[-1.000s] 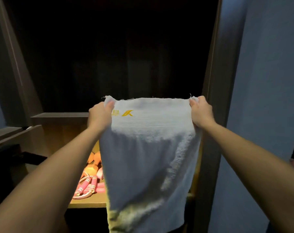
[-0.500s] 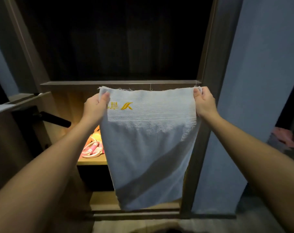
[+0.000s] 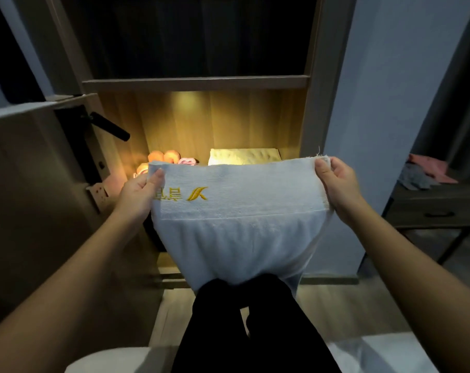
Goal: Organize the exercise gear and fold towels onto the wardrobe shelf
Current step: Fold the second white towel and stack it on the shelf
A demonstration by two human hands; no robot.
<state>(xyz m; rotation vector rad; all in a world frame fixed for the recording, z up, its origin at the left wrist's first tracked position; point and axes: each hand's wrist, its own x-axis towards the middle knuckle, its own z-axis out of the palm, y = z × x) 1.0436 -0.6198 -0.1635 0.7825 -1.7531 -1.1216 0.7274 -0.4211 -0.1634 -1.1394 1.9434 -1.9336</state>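
I hold a white towel [image 3: 236,227] with a yellow embroidered logo stretched out in front of the lit wardrobe shelf [image 3: 196,84]. My left hand [image 3: 139,193] pinches its upper left corner and my right hand [image 3: 336,184] pinches its upper right corner. The towel hangs down over my dark-trousered legs [image 3: 244,327]. Behind its top edge a folded towel [image 3: 243,156] lies on the shelf at the right. Orange and pink exercise gear [image 3: 164,157] sits at the shelf's left, partly hidden by the held towel.
An open wardrobe door [image 3: 40,168] with a black handle [image 3: 110,126] stands at the left. A grey wall panel [image 3: 390,103] rises on the right, and a dark side table [image 3: 433,205] with pink and grey cloths is further right. White fabric lies at the bottom corners.
The view has tilted down and both hands have lowered the towel. The lit shelf, the folded towel and my legs have come into sight. Both grips are unchanged.
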